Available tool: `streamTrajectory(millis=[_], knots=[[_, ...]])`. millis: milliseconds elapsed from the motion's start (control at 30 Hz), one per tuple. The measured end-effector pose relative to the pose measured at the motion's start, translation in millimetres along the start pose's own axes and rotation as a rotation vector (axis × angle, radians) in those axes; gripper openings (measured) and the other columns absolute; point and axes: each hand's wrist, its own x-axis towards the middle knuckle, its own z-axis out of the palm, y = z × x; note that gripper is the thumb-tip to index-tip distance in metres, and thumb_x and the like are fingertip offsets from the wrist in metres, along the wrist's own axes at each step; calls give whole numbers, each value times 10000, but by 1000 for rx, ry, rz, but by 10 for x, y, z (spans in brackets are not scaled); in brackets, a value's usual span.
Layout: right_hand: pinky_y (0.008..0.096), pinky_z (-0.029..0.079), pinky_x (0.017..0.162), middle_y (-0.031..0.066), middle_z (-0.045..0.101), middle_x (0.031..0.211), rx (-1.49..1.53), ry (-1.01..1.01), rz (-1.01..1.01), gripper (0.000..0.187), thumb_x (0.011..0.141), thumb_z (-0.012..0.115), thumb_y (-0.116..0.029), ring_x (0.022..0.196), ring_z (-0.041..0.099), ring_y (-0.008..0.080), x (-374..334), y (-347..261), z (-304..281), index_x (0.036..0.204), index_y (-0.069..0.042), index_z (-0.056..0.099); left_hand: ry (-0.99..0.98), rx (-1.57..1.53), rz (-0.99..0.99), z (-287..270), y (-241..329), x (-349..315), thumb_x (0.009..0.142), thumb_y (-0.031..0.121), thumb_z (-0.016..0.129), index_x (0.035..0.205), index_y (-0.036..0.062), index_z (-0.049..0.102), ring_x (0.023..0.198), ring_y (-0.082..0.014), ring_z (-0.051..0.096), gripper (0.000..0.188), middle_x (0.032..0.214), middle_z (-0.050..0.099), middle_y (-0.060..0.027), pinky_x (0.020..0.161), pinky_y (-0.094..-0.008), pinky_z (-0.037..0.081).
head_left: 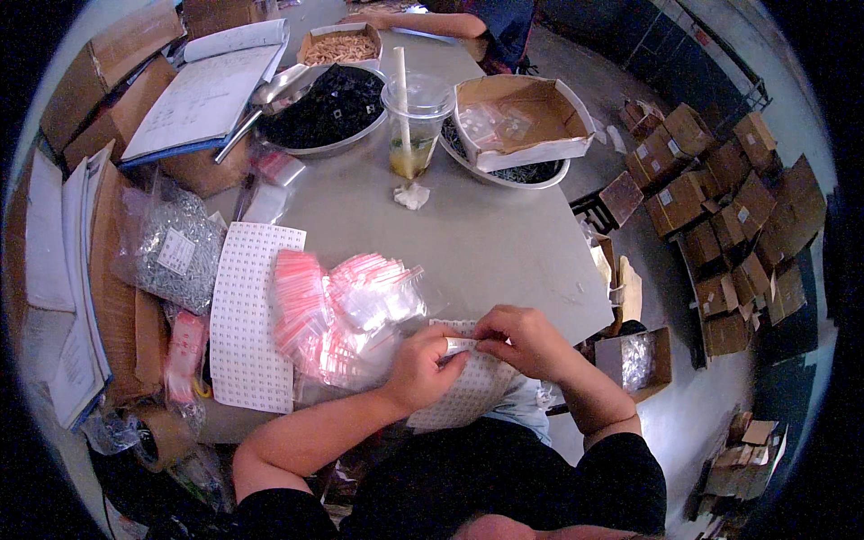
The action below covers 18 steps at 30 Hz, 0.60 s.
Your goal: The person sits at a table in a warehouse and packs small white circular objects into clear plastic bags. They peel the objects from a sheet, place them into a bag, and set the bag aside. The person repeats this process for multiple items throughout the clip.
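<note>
My left hand [421, 367] and my right hand [520, 340] meet at the near edge of the grey table [468, 243]. Together they pinch a small white sticker or a small clear bag [459, 345] between the fingertips; which one I cannot tell. Under both hands lies a white sheet of small labels [468, 396]. Just left of my left hand sits a heap of small clear zip bags with red strips [346, 310]. A second white label sheet [250, 315] lies further left.
A plastic cup with a straw [412, 126], a metal bowl of black parts [328, 108], a cardboard box on another bowl [522, 121], a bag of metal screws [175, 243], an open notebook [207, 90]. Another person's arm [423, 22] rests at the far edge. Stacked brown boxes [720, 198] stand on the floor to the right.
</note>
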Motion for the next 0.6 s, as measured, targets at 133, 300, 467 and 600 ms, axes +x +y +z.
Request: streamTrajectory(millis=[133,300,467,600], knots=[[396,511,671,131,630,862,-12,25,83,140,783,683,-121,791,627,327,-30,-61,23,897,-53,636,-12,-9,-48,-8,24,-3,794,44,690,926,-22,666,796,-260,655,149,927,650,-147,664,-332,524],[411,513,659,130,623,849,-91,92,-53,111,771,682,-109,782,622,346,-47,-23,61,855,-58,632,-17,-57,-134,-19,30,-6,802,35,680,934,-9,673,796,-276,652,140,906,647,-150,669,-344,526],[298,493,651,64,609,802,223,-239,-41,110,772,700,-41,722,615,180,151,57,-269,855,-38,628,-13,-35,-105,-59,75,-7,803,98,686,888,-3,666,777,-311,630,133,874,630,-147,669,-381,507],[299,491,697,70,617,836,229,-131,101,166,777,676,-8,778,596,151,707,221,-146,929,-12,611,-147,9,60,-3,49,-3,809,129,676,859,-2,662,820,-327,604,141,874,621,-140,720,-406,493]])
